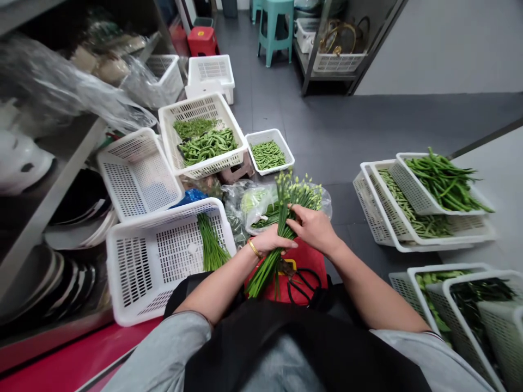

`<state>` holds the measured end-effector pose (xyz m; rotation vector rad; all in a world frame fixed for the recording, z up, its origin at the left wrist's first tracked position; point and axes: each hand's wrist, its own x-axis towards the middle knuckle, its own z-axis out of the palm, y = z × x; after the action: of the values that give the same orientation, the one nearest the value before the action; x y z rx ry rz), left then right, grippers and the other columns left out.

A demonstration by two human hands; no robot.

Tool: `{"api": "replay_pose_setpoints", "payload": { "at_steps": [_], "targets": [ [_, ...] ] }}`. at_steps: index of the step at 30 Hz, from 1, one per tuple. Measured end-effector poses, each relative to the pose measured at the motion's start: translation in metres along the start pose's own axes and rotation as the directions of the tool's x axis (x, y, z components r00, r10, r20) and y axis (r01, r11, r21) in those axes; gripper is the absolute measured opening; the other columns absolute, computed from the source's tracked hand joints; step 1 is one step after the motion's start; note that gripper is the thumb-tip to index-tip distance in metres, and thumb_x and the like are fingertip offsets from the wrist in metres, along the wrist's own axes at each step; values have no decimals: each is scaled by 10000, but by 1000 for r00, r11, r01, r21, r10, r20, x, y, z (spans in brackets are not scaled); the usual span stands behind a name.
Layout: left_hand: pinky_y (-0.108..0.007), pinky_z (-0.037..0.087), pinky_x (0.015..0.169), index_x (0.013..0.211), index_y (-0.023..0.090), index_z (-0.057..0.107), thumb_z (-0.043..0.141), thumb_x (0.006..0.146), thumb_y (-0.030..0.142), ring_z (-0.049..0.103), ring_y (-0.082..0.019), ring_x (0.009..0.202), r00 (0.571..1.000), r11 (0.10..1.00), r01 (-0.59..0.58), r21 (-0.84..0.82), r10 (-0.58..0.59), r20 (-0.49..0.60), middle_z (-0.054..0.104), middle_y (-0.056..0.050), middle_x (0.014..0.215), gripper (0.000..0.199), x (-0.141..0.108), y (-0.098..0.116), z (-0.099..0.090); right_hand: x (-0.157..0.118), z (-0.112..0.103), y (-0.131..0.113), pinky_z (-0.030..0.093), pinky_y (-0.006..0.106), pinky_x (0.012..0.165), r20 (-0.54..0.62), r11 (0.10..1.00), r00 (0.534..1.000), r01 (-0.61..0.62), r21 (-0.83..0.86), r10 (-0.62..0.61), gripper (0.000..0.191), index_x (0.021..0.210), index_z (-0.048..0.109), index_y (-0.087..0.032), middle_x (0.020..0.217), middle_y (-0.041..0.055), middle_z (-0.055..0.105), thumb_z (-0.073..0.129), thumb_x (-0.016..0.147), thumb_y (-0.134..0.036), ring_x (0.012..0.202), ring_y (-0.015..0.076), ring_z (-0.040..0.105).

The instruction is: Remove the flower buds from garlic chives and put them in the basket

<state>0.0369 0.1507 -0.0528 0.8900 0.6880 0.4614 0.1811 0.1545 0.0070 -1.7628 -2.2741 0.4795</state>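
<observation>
My left hand [273, 240], with a gold bracelet at the wrist, is wrapped around the middle of a bunch of flowering chives [263, 275]. Its cut ends point down toward my lap and the budded tips point away from me. Higher on the same bunch, my right hand [312, 227] pinches some stems between thumb and fingers. Below my hands is a red stool [314, 256] with black-handled scissors [304, 284] on it. Just beyond lie more budded chives [306, 193] on a clear plastic bag [261, 212]. A cut bundle of chives [212, 245] rests in the white basket [134, 272] at my left.
Beyond, a large basket [163, 122] holds green peppers and thinner greens, beside a small basket [291, 158] of cut beans. An unfilled basket [139, 174] leans at left. Stacked vegetable baskets [368, 207] stand at right. A shelf with plates [77, 234] borders my left.
</observation>
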Motion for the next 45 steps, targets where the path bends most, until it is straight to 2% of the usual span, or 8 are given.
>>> {"api": "replay_pose_setpoints", "payload": {
  "at_steps": [4,11,17,21,25,32,42,45],
  "targets": [
    [-204,339,392,754,154,485,829,504,347,436,-69,378,1000,1000,-2,-30,2,19,492,83,469,467,-3,-2,-3,-6,-5,1,387,246,596,-12,985,1000,7,171,-4,160,800,674,-192,709,28,675,540,827,-275,618,142,580],
    [-197,363,406,694,126,514,823,505,410,474,-70,389,999,987,41,-157,-39,19,541,26,490,460,-4,-3,-11,-1,-10,17,382,237,549,-164,784,969,-45,619,185,266,776,713,-165,586,-4,587,639,723,-415,539,108,469],
    [-189,380,395,624,121,510,820,527,378,484,-67,385,995,982,76,-171,-62,82,537,25,471,414,0,-7,-12,15,-28,33,398,260,595,-260,893,934,-113,435,245,246,839,726,-167,597,2,583,632,734,-369,554,124,483],
    [-191,362,381,623,128,504,820,507,398,461,-63,372,994,984,90,-153,-80,73,521,36,454,432,2,-5,-9,10,-34,26,436,282,687,-411,984,905,-37,172,106,221,907,710,-180,782,62,671,578,807,-326,683,164,578],
    [-192,329,384,648,137,500,818,515,401,452,-61,380,996,994,85,-73,-82,33,520,45,467,434,2,-1,-5,7,-24,12,412,266,635,-146,998,989,-9,65,18,172,831,699,-197,808,61,699,582,822,-323,683,167,600],
    [-204,324,409,678,136,503,791,556,400,448,-64,398,999,1000,24,-16,-24,22,512,46,496,409,0,-4,-4,13,-19,16,352,224,545,99,962,991,-111,251,89,83,769,645,-173,554,-26,546,592,752,-235,510,108,476],
    [-199,318,376,683,148,475,719,567,324,434,-77,346,972,971,87,-222,-33,234,509,36,432,322,0,-19,-11,6,-20,12,317,218,511,151,890,988,-103,445,39,350,1071,625,-163,500,-87,414,575,739,-264,477,92,383],
    [-198,295,358,733,155,473,714,561,351,428,-85,334,960,957,142,-251,-71,271,510,39,439,354,1,-21,-14,6,-19,14,295,220,491,174,879,983,-132,459,57,331,987,663,-162,491,-79,409,617,727,-362,475,89,365]
  ]
}}
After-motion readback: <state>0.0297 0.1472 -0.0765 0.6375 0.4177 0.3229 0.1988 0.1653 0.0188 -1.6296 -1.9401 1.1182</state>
